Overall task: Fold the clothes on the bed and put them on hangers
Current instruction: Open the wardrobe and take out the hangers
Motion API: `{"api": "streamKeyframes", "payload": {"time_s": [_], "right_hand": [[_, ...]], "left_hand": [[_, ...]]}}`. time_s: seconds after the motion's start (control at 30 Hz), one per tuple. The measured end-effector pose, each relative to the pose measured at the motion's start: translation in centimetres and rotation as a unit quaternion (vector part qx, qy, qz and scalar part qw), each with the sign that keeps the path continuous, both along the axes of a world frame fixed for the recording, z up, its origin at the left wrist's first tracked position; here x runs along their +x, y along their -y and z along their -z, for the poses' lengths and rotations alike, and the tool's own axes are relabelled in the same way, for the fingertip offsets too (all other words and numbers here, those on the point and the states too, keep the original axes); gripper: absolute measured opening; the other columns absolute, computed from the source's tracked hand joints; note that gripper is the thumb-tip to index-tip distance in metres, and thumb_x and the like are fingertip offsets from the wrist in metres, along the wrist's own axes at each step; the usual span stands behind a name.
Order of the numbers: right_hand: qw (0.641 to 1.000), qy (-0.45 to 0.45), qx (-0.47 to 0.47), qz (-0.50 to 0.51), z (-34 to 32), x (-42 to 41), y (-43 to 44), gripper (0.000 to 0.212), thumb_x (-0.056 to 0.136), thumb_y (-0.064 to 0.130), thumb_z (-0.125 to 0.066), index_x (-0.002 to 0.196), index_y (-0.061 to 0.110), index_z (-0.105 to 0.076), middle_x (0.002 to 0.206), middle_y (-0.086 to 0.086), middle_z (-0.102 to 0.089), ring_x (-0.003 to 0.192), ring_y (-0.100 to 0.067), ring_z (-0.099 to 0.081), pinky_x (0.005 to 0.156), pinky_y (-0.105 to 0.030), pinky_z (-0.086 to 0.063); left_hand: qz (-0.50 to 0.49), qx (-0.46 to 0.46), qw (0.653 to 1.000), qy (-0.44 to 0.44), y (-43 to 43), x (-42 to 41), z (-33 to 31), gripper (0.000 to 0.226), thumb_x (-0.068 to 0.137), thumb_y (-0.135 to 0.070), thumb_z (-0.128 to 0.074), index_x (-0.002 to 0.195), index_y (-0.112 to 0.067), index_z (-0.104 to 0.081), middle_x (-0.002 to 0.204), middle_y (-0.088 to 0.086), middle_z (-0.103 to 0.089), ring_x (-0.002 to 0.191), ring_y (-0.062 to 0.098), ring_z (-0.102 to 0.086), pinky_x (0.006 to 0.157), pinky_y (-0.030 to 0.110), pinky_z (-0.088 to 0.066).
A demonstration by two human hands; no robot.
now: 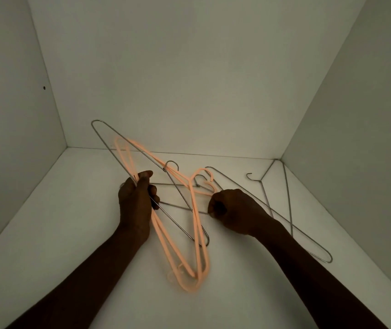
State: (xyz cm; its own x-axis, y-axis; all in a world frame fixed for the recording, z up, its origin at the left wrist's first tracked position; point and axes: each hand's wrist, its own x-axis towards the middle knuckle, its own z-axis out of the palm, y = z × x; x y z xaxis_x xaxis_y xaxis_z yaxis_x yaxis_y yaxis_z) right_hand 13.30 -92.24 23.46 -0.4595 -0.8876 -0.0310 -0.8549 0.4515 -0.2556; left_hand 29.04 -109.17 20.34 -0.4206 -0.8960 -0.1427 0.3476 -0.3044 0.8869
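While left hand (pixel 135 205) grips hangers (pixel 166 233), right hand (pixel 235 210) curled, fingers (pixel 212 208) mostly hidden.

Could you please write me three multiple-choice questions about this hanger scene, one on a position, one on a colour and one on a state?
1. The metal hanger tucked into a corner of the white compartment sits in which corner? A. back right B. back left C. front left
2. What colour are the plastic hangers? A. blue B. peach C. black
3. What is the left hand doing? A. resting flat on the floor B. gripping the plastic hangers C. hanging idle

Answers: 1 A, its tip meets the back right corner; 2 B, they are pale peach; 3 B, its fingers curl round their bars.
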Motion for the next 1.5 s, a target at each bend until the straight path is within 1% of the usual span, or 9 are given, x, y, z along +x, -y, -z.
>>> {"api": "streamKeyframes", "payload": {"time_s": [0.13, 0.27, 0.43, 0.63, 0.83, 0.97, 1.17, 1.33, 1.5], "right_hand": [[0.99, -0.134, 0.049, -0.017, 1.0, 1.3, 0.5, 0.019, 0.101, 0.019, -0.053, 0.119, 0.017, -0.055, 0.117, -0.002, -0.054, 0.108, -0.019, -0.051, 0.084, -0.034, -0.05], [0.988, -0.141, 0.054, -0.015, 0.8, 2.5, 0.9, 0.029, 0.1, 0.021, -0.054, 0.127, 0.01, -0.048, 0.121, -0.008, -0.055, 0.107, -0.026, -0.056, 0.082, -0.04, -0.053], [0.99, 0.061, -0.114, 0.052, 0.9, 3.6, 1.1, 0.019, 0.1, 0.007, -0.052, 0.119, 0.011, -0.051, 0.093, -0.005, -0.066, 0.082, -0.028, -0.066, 0.079, -0.048, -0.056], [0.954, 0.2, -0.219, 0.04, 2.5, 5.2, 1.0, 0.032, 0.099, 0.012, -0.048, 0.121, 0.035, -0.048, 0.089, -0.007, -0.07, 0.08, -0.026, -0.07, 0.078, -0.053, -0.058], [0.963, 0.055, -0.259, 0.06, 1.5, 3.8, -2.4, 0.02, 0.097, 0.022, -0.065, 0.116, 0.029, -0.065, 0.109, 0.01, -0.065, 0.102, -0.009, -0.059, 0.091, -0.035, -0.053], [0.993, 0.037, -0.029, 0.109, 0.4, 1.9, -8.3, 0.037, 0.087, 0.057, -0.071, 0.115, 0.035, -0.063, 0.105, 0.013, -0.057, 0.098, -0.005, -0.052, 0.083, -0.027, -0.047], [0.984, -0.055, -0.026, 0.17, 1.2, 3.2, -10.5, 0.018, 0.104, 0.041, -0.051, 0.101, 0.025, -0.06, 0.1, 0.009, -0.067, 0.093, -0.017, -0.062, 0.084, -0.036, -0.051], [0.983, 0.101, -0.045, 0.149, -0.2, 3.0, -10.7, 0.013, 0.097, 0.031, -0.067, 0.107, 0.023, -0.07, 0.1, 0.009, -0.068, 0.092, -0.006, -0.063, 0.085, -0.028, -0.055], [0.984, 0.124, -0.006, 0.129, -0.8, 3.0, -11.6, 0.04, 0.089, 0.02, -0.076, 0.125, 0.026, -0.059, 0.096, 0.007, -0.067, 0.086, -0.008, -0.065, 0.079, -0.024, -0.057]], "left_hand": [[-0.003, -0.046, 0.998, 0.048, -0.3, 0.1, 0.2, 0.008, 0.105, -0.02, -0.062, 0.099, -0.016, -0.065, 0.079, 0.004, -0.061, 0.068, 0.015, -0.058, 0.06, 0.027, -0.05], [-0.004, -0.145, 0.981, 0.132, -1.0, 0.5, 0.5, 0.005, 0.099, -0.017, -0.07, 0.103, -0.014, -0.07, 0.088, 0.004, -0.068, 0.084, 0.023, -0.065, 0.068, 0.029, -0.05], [-0.009, -0.133, 0.984, 0.121, -1.7, 1.3, 0.4, 0.016, 0.099, -0.013, -0.069, 0.115, -0.009, -0.068, 0.109, 0.016, -0.067, 0.085, 0.019, -0.066, 0.068, 0.029, -0.056], [0.038, 0.09, 0.992, -0.081, -1.1, 1.0, -0.2, 0.031, 0.1, -0.001, -0.064, 0.127, -0.009, -0.051, 0.124, 0.021, -0.068, 0.105, 0.041, -0.073, 0.092, 0.049, -0.061], [0.024, 0.042, 0.997, -0.056, -1.3, 0.7, 0.2, 0.043, 0.103, -0.002, -0.06, 0.141, -0.013, -0.045, 0.104, 0.011, -0.067, 0.081, 0.02, -0.07, 0.077, 0.033, -0.062], [0.033, 0.015, 0.999, -0.034, -1.5, 0.3, 0.5, 0.029, 0.107, -0.006, -0.053, 0.135, -0.017, -0.052, 0.089, 0.005, -0.064, 0.071, 0.014, -0.064, 0.072, 0.03, -0.057], [0.043, 0.006, 0.999, -0.026, -2.5, -0.3, 0.4, 0.012, 0.108, -0.016, -0.054, 0.12, -0.016, -0.059, 0.08, 0.001, -0.062, 0.064, 0.012, -0.061, 0.068, 0.031, -0.055], [0.028, 0.003, 0.999, -0.036, -3.7, -0.7, 0.1, 0.008, 0.109, -0.02, -0.055, 0.115, -0.016, -0.058, 0.079, 0.001, -0.06, 0.055, 0.01, -0.057, 0.056, 0.029, -0.052], [-0.002, -0.014, 1.0, -0.02, -4.0, -1.3, -0.3, 0.009, 0.109, -0.021, -0.054, 0.101, -0.021, -0.057, 0.077, 0.0, -0.059, 0.055, 0.01, -0.05, 0.05, 0.025, -0.045]]}}
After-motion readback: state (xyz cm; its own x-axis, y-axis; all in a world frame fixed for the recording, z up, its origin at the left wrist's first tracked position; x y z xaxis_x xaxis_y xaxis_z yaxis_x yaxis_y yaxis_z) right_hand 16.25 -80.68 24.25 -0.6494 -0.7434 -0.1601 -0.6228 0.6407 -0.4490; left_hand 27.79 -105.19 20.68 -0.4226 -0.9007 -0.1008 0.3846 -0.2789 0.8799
